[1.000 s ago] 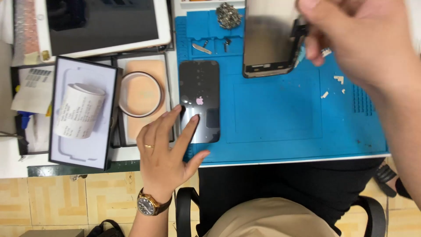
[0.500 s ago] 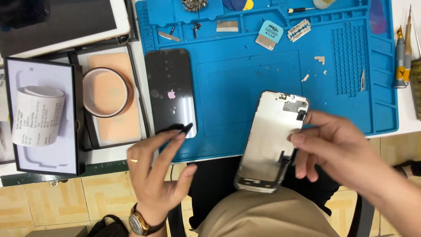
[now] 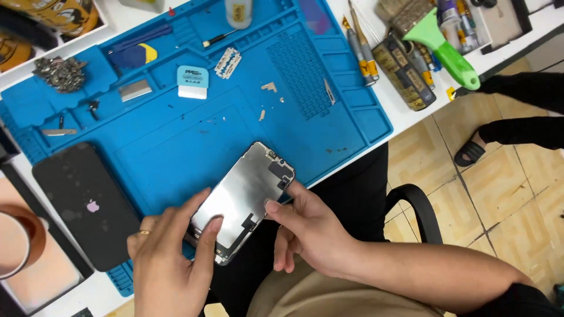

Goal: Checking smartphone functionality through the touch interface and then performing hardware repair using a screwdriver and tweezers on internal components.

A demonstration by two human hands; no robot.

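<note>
I saw both hands holding the phone screen panel (image 3: 244,199), its metal back facing up, over the near edge of the blue repair mat (image 3: 176,135). The left hand (image 3: 170,258) pressed fingers on it; the right hand (image 3: 308,232) gripped its side. The black phone (image 3: 88,205) lay nearby.

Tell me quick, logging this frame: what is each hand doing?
Left hand: fingers resting on the phone screen panel, steadying its lower end.
Right hand: gripping the same panel at its right edge.
</note>
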